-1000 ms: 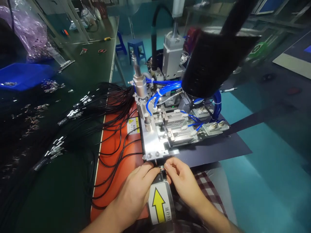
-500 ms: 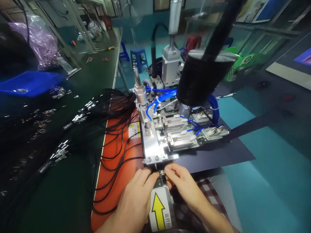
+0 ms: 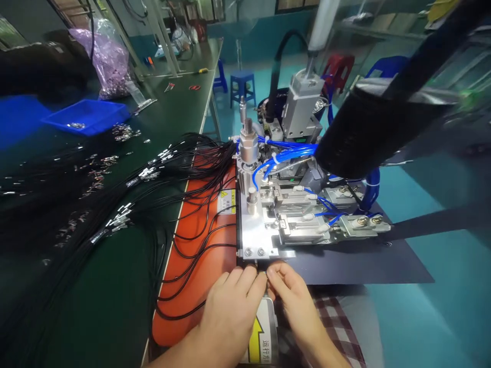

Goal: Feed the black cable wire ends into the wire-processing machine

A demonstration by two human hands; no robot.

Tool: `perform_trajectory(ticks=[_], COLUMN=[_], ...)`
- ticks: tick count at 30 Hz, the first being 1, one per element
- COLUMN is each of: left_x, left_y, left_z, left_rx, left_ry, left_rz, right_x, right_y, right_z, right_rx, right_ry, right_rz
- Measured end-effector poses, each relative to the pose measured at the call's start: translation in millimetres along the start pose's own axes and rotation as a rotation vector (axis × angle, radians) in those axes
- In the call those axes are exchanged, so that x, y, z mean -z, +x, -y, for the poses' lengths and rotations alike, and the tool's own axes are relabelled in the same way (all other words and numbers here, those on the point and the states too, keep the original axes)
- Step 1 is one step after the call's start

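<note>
My left hand (image 3: 232, 306) is closed at the front edge of the metal machine (image 3: 257, 230), fingers bent down and pressed together. Close beside it my right hand (image 3: 293, 294) pinches with thumb and forefinger. The fingertips of both nearly meet, and whatever they hold is too small and hidden to name. Below them lies a white plate with a yellow arrow (image 3: 255, 340), partly covered by my left hand. Black cables (image 3: 192, 255) run over the orange surface (image 3: 215, 260) on the left to the machine's side.
Bundles of black cables with shiny metal ends (image 3: 118, 217) lie on the green table (image 3: 115, 286). A blue tray (image 3: 90, 120) and a plastic bag of parts (image 3: 111, 66) stand farther back. A black cylinder (image 3: 356, 133) hangs over the machine's right side.
The view has shifted, so the machine and table appear farther right. My left hand now covers more of the arrow plate and the spot between the hands. Both hands stay at the machine's front edge.
</note>
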State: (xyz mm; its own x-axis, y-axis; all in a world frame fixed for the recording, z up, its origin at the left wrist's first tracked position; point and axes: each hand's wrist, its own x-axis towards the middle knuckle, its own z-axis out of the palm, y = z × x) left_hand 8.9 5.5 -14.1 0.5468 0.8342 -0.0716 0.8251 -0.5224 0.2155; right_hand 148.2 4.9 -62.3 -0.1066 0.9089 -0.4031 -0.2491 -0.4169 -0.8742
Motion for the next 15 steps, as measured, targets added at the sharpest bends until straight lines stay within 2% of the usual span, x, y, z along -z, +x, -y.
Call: perform_trajectory(ticks=[3,6,9,12,15], left_x=[-0.1,1.9,-0.9,-9.6,-18.2], left_y=[3.5,-6.3,-35.2,-68.5,-86.2], left_z=[-5.9,-5.8,-1.7,1.6,4.1], left_rx=[0.053,0.097,0.226,0.386,0.412], left_ry=[0.014,-0.100,-0.145,-0.023,0.117], left_rz=[-0.010,-0.047,-0.148,-0.187,-0.192], right_x=[0.2,-0.5,-1.7,-2.4,-2.4], right_y=[1.0,1.0,-0.3,-1.7,-2.2], right_z=[-2.1,-2.7,-1.5,0.2,0.7], right_rx=[-0.003,-0.011,-0.032,-0.030,-0.025], right_ry=[0.024,0.049,0.060,0.049,0.047], right_rz=[0.000,-0.001,-0.012,-0.025,-0.028])
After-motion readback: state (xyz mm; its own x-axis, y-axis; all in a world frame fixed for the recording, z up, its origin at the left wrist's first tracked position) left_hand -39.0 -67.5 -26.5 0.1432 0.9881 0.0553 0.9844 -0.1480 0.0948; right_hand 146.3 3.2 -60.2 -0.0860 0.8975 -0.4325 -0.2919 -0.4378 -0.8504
